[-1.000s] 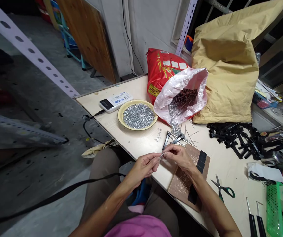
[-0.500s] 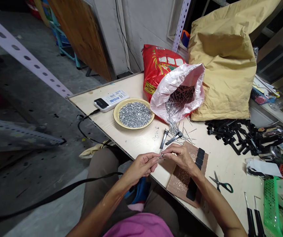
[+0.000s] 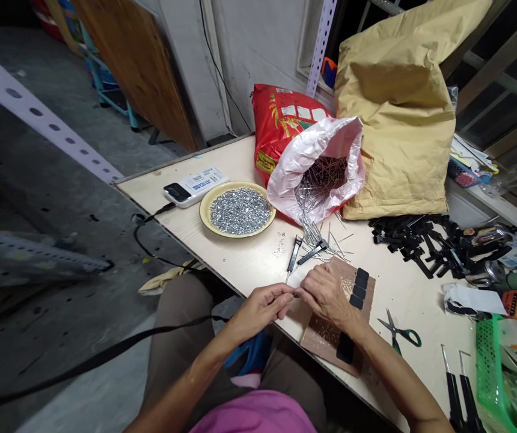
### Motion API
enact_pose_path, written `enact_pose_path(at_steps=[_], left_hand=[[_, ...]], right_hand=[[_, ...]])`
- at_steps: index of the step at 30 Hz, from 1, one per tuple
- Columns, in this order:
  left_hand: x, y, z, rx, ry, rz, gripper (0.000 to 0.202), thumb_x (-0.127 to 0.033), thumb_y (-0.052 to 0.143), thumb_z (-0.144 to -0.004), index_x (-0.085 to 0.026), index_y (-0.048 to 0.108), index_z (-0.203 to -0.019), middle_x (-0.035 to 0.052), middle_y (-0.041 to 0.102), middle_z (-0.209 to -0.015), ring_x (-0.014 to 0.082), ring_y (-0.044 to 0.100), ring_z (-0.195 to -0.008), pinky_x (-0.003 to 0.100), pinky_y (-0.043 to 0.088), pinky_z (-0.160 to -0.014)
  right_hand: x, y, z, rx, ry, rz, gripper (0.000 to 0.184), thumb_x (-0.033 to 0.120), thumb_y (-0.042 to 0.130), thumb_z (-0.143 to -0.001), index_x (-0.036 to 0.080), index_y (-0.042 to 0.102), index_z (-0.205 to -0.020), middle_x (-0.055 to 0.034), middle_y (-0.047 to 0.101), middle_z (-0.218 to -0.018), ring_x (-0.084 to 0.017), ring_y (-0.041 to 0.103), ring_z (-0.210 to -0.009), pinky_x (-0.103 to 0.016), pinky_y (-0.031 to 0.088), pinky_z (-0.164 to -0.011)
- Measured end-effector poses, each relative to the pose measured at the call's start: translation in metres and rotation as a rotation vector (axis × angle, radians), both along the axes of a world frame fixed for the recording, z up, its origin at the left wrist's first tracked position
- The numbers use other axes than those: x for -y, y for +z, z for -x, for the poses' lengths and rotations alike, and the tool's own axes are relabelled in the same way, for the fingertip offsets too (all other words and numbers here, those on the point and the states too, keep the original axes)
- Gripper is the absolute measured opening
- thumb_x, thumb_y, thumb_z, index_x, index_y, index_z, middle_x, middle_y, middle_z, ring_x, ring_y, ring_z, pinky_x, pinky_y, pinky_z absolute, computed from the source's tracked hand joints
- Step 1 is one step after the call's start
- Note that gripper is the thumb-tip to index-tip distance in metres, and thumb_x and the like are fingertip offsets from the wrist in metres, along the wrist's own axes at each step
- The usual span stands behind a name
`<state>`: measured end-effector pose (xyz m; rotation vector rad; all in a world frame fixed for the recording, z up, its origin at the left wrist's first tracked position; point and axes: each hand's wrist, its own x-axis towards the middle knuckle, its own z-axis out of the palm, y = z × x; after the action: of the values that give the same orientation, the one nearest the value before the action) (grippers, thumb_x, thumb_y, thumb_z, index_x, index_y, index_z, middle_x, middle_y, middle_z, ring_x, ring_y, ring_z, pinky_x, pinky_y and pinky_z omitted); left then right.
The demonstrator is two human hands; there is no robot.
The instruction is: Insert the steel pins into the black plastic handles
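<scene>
My left hand point(image 3: 261, 308) and my right hand point(image 3: 326, 293) meet fingertip to fingertip at the near edge of the table point(image 3: 249, 258). Both are pinched on a thin metal pin point(image 3: 295, 292), most of it hidden by the fingers. My right hand rests over a brown cardboard sheet point(image 3: 330, 325) that carries black pads point(image 3: 358, 287). Just beyond the hands lie two black-handled pieces point(image 3: 306, 251) and loose metal pins point(image 3: 326, 237) spilling from a pink-white plastic bag point(image 3: 315, 168).
A yellow plate of small silver nuts point(image 3: 238, 210) stands at the left with a white scale point(image 3: 195, 185) behind it. A red sack point(image 3: 281, 126) and tan sack point(image 3: 394, 114) stand at the back. Black plastic parts point(image 3: 425, 246), scissors point(image 3: 398, 332) and a green basket point(image 3: 493, 373) lie right.
My view has shifted slightly. My hands have drawn a little nearer the table edge and closed together, so the pin between them is now mostly covered.
</scene>
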<state>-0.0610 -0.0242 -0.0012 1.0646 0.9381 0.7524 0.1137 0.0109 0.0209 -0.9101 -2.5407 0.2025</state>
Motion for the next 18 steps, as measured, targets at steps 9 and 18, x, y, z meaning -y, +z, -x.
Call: enact_pose_path(at_steps=[9, 18], left_hand=[[-0.001, 0.007, -0.007, 0.058, 0.008, 0.077, 0.049, -0.062, 0.055, -0.072, -0.016, 0.06, -0.086, -0.0078, 0.042, -0.05, 0.0058, 0.026, -0.043, 0.021, 0.018, -0.042], [0.005, 0.016, -0.018, -0.034, 0.041, -0.048, 0.038, -0.054, 0.057, -0.075, -0.016, 0.058, -0.071, -0.0056, 0.045, -0.051, 0.0076, 0.033, -0.046, 0.021, 0.026, -0.045]], right_hand=[[-0.001, 0.02, -0.013, -0.056, -0.065, 0.372, 0.042, 0.045, 0.028, -0.098, 0.02, 0.061, -0.094, -0.003, 0.066, -0.082, -0.015, 0.056, -0.075, -0.029, 0.033, -0.072], [0.004, 0.018, -0.015, -0.013, -0.06, 0.244, 0.055, 0.042, 0.022, -0.099, 0.018, 0.056, -0.063, -0.002, 0.055, -0.062, -0.014, 0.047, -0.063, -0.031, 0.031, -0.07]])
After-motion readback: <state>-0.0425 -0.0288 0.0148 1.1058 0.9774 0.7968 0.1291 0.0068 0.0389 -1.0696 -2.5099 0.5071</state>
